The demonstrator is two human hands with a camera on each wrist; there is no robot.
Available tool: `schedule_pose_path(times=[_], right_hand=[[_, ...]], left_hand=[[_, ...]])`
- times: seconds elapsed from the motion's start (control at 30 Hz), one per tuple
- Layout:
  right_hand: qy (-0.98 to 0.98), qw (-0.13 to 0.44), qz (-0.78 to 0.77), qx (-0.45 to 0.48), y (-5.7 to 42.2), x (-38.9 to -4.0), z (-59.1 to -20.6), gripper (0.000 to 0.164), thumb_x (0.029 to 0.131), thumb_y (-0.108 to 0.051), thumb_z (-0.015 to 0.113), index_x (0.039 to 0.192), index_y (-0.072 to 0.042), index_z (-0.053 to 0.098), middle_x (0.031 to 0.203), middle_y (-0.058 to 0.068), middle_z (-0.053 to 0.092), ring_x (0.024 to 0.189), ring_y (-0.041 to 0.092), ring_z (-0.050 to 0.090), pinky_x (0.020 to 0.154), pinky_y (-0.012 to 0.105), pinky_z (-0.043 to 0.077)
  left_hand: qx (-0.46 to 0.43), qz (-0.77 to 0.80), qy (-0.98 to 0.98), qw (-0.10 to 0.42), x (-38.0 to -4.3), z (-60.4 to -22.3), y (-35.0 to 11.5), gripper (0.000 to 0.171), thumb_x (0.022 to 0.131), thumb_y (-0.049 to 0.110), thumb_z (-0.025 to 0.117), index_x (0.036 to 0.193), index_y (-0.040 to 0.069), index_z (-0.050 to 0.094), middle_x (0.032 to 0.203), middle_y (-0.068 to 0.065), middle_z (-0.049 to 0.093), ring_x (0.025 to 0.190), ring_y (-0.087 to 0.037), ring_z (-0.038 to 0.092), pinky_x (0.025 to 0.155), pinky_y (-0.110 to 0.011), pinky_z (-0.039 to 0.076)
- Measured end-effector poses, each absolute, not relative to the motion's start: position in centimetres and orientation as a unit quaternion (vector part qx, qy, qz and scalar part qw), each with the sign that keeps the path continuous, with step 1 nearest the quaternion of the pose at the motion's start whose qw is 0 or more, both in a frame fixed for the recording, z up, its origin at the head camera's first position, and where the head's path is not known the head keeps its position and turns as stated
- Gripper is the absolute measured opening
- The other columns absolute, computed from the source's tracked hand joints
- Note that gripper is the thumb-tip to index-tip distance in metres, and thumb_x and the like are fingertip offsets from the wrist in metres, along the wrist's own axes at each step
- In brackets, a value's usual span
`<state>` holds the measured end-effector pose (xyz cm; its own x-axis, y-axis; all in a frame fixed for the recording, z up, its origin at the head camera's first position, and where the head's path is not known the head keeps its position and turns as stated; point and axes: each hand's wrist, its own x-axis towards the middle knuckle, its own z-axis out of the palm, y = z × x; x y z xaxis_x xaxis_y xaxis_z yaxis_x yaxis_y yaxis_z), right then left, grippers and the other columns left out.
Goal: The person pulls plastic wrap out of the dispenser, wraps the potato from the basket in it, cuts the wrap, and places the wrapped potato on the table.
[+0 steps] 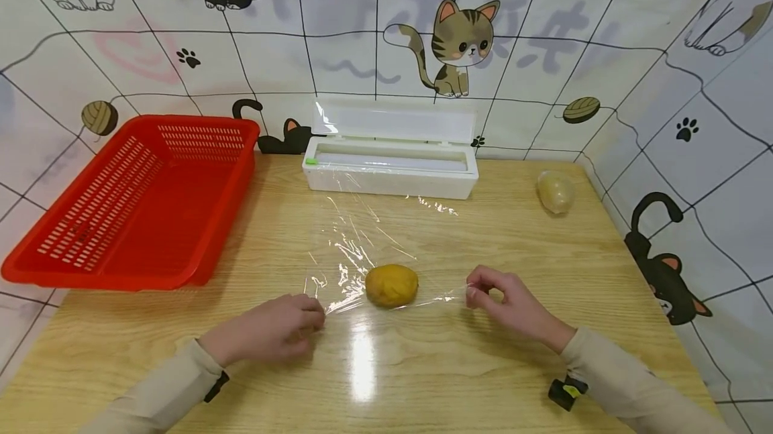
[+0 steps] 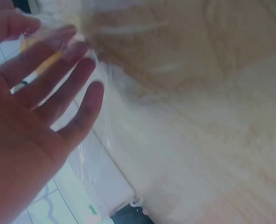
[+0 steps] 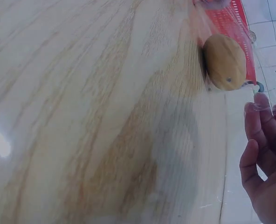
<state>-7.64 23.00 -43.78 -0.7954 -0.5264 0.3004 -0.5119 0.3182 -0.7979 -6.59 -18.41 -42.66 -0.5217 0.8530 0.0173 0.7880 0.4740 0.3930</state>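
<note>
Hands (image 1: pixel 274 328) (image 1: pixel 513 303) in fingertip pinches on clear film (image 1: pixel 345 276)

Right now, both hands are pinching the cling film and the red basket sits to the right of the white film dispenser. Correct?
Basket side is wrong: the head view shows the red basket left of the white film dispenser. The left hand and right hand are pinching the cling film.

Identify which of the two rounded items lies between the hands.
The darker yellow item; the paler item sits farther back, to the right of the white box.
</note>
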Motion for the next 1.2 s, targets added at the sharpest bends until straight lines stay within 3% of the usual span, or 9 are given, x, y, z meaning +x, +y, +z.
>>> schedule_pose_path(times=[0.13, 0.33, 0.5, 0.67, 0.83, 0.93, 1.2], right_hand=[[0.804, 0.017, -0.511, -0.302, 23.1, -7.7, -44.0, 0.021, 0.097, 0.005, 0.051, 0.089, -0.011, 0.060, 0.074, 0.000, 0.063, 0.066, 0.018, 0.061, 0.060, 0.033, 0.051], [0.803, 0.021, -0.525, -0.281, 23.0, -7.9, -44.6, 0.019, 0.100, 0.005, 0.044, 0.092, -0.005, 0.058, 0.070, 0.001, 0.062, 0.058, 0.019, 0.060, 0.054, 0.036, 0.051], [0.815, 0.016, -0.519, -0.259, 22.9, -7.8, -44.5, 0.017, 0.100, 0.005, 0.042, 0.094, -0.001, 0.057, 0.066, 0.001, 0.061, 0.056, 0.020, 0.059, 0.053, 0.036, 0.051], [0.813, 0.008, -0.522, -0.255, 22.1, -7.3, -42.9, 0.016, 0.099, 0.009, 0.041, 0.091, 0.003, 0.054, 0.061, 0.009, 0.059, 0.052, 0.026, 0.057, 0.049, 0.038, 0.049], [0.814, -0.012, -0.521, -0.256, 21.2, -7.0, -41.8, 0.019, 0.098, 0.011, 0.041, 0.090, -0.001, 0.052, 0.058, 0.009, 0.057, 0.048, 0.022, 0.055, 0.045, 0.036, 0.048], [0.820, -0.016, -0.519, -0.240, 20.9, -7.0, -41.7, 0.020, 0.099, 0.009, 0.040, 0.090, -0.004, 0.051, 0.057, 0.007, 0.054, 0.047, 0.019, 0.053, 0.044, 0.034, 0.048], [0.840, 0.013, -0.515, -0.171, 21.1, -8.4, -43.9, 0.019, 0.105, -0.006, 0.035, 0.090, -0.001, 0.046, 0.054, 0.005, 0.051, 0.043, 0.022, 0.050, 0.042, 0.032, 0.045]], left_hand=[[0.468, 0.218, 0.844, 0.145, -6.9, -42.0, -18.9, 0.022, 0.083, 0.003, 0.065, 0.104, 0.004, 0.070, 0.104, -0.002, 0.066, 0.094, -0.013, 0.062, 0.082, -0.030, 0.052], [0.447, 0.244, 0.842, 0.177, -7.1, -41.7, -19.2, 0.024, 0.081, 0.002, 0.068, 0.104, 0.006, 0.069, 0.097, 0.004, 0.065, 0.085, -0.005, 0.057, 0.077, -0.027, 0.051], [0.442, 0.289, 0.830, 0.177, -7.5, -42.1, -19.3, 0.010, 0.095, 0.007, 0.059, 0.099, 0.011, 0.067, 0.086, 0.008, 0.063, 0.075, -0.001, 0.054, 0.071, -0.023, 0.050], [0.430, 0.358, 0.803, 0.206, -8.6, -42.8, -20.1, 0.019, 0.102, 0.012, 0.048, 0.105, 0.010, 0.067, 0.090, 0.005, 0.064, 0.077, -0.007, 0.056, 0.073, -0.025, 0.050], [0.392, 0.443, 0.764, 0.259, -9.6, -43.4, -20.4, 0.024, 0.104, 0.010, 0.042, 0.104, 0.003, 0.065, 0.095, -0.006, 0.070, 0.085, -0.019, 0.067, 0.077, -0.033, 0.054], [0.365, 0.487, 0.739, 0.290, -9.9, -43.5, -20.2, 0.025, 0.105, 0.008, 0.038, 0.098, -0.002, 0.060, 0.091, -0.013, 0.070, 0.083, -0.026, 0.069, 0.074, -0.037, 0.056], [0.246, 0.527, 0.750, 0.315, -11.0, -43.1, -19.5, 0.030, 0.106, 0.014, 0.037, 0.085, -0.003, 0.049, 0.073, -0.016, 0.068, 0.065, -0.034, 0.067, 0.061, -0.038, 0.056]])
